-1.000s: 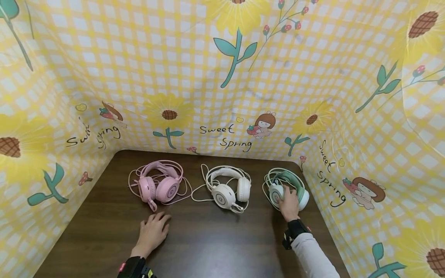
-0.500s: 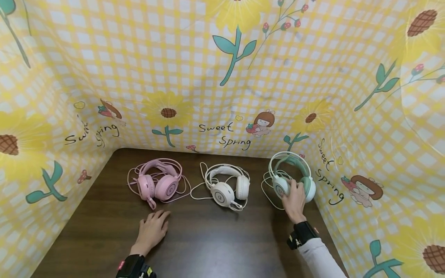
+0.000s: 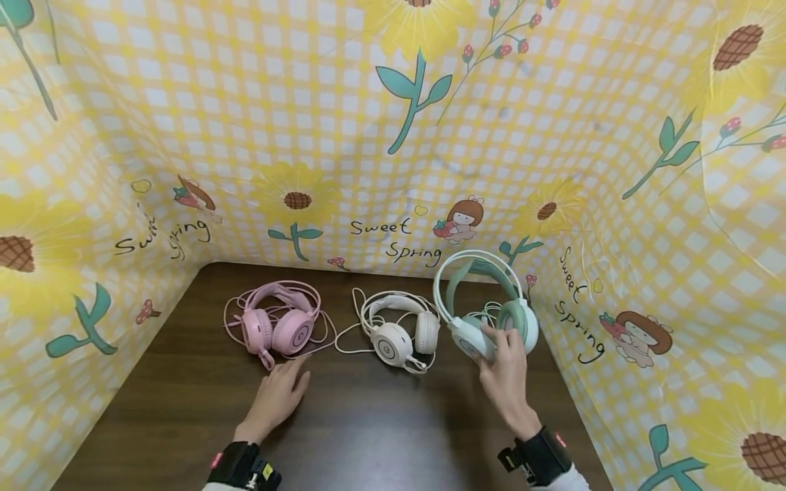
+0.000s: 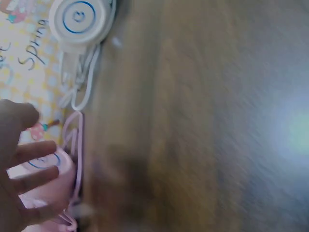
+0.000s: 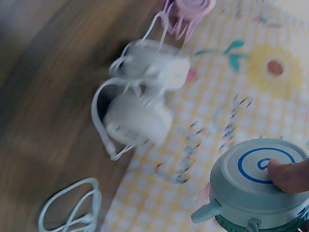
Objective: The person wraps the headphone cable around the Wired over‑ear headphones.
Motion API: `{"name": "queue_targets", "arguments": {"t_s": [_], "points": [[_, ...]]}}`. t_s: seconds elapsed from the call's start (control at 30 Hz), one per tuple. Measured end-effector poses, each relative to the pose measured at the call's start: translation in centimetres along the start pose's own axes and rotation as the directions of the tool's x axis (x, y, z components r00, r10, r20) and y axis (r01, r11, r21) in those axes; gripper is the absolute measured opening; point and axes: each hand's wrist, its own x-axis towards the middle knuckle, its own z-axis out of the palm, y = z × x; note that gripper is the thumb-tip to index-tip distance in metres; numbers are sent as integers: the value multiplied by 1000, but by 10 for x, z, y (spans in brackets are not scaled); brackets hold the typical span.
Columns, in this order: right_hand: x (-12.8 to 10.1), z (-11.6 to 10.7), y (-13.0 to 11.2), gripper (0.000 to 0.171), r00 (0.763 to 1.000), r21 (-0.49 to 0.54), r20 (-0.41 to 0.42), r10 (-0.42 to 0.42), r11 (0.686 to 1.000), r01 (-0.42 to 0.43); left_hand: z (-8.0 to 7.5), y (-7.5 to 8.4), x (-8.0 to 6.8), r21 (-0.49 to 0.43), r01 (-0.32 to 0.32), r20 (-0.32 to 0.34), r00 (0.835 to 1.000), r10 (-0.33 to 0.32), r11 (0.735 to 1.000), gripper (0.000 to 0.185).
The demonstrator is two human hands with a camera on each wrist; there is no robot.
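My right hand (image 3: 506, 375) grips the mint-green and white headphones (image 3: 468, 337) by one ear cup, with the headband standing up and back. In the right wrist view the thumb (image 5: 289, 176) presses the ringed outer face of that ear cup (image 5: 229, 176); the other fingers are mostly hidden. Close in front of the pink headphones (image 3: 295, 334), my left hand (image 3: 276, 399) is held over the table with fingers extended and nothing in it. The left wrist view shows those fingers (image 4: 36, 152) spread across the view of a pink ear cup (image 4: 63, 179).
White headphones (image 3: 393, 344) lie between the other two pairs, their cable looping left toward the pink ones. A looped mint cable (image 5: 96, 199) shows low in the right wrist view. Yellow checked cloth (image 3: 344, 136) walls in the dark wooden table (image 3: 368, 423) at the back and sides.
My right hand has lifted the mint headphones from the back right, tilted them up and brought them left and nearer. The left hand has shifted slightly, its fingers drawing closer to the pink cable.
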Motion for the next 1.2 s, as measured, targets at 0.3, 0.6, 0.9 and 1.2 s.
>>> {"name": "queue_targets", "arguments": {"t_s": [0.3, 0.6, 0.9, 1.2], "points": [[-16, 6, -47, 62, 978, 34, -5, -209, 977, 209, -15, 22, 34, -181, -59, -93, 995, 42, 982, 34], [-29, 23, -70, 63, 961, 90, 81, -263, 962, 256, -27, 54, 78, -496, 59, -55, 994, -99, 866, 40], [-40, 34, -88, 73, 913, 144, 71, -402, 910, 390, -42, 84, 93, -825, 270, 208, 962, -178, 495, 64], [-45, 44, -97, 69, 883, 148, 48, -467, 878, 456, -50, 91, 86, -902, 346, 310, 935, -171, 257, 48]]}}
